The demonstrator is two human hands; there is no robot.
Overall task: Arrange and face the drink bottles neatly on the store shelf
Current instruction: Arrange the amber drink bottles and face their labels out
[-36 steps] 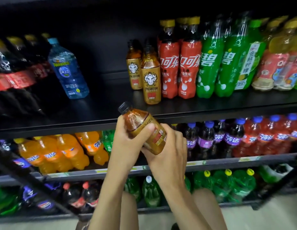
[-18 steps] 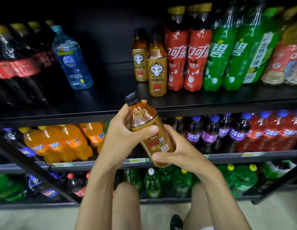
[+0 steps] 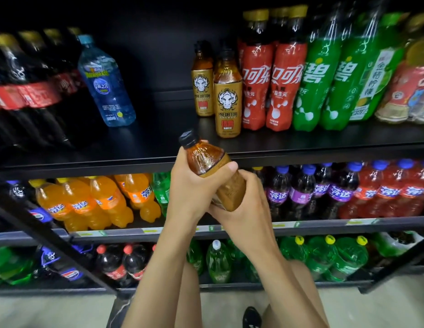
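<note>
Now I am holding the amber bottle (image 3: 206,159) in both hands, tilted with its black cap leaning up and to the left, just in front of the edge of the upper shelf (image 3: 159,147). My left hand (image 3: 189,185) is wrapping round the bottle's shoulder with the thumb lying across the front, and my right hand (image 3: 249,209) is closing round the lower body. Half a second ago the right hand was only cupping the base and the printed back of the label was facing me. That print is now out of sight and a plain gold side is showing, so I judge I am twisting the bottle about its length to bring the front round.

Just above and beyond my hands, two matching gold bottles (image 3: 227,100) are standing upright with their tiger faces forward, touching the red cola bottles (image 3: 253,86) on their right. Up and well to the left of my hands, a blue water bottle (image 3: 104,84) is standing. Between it and the gold pair the shelf is showing bare black, which looks the likely slot for this bottle, placed face out.
</note>
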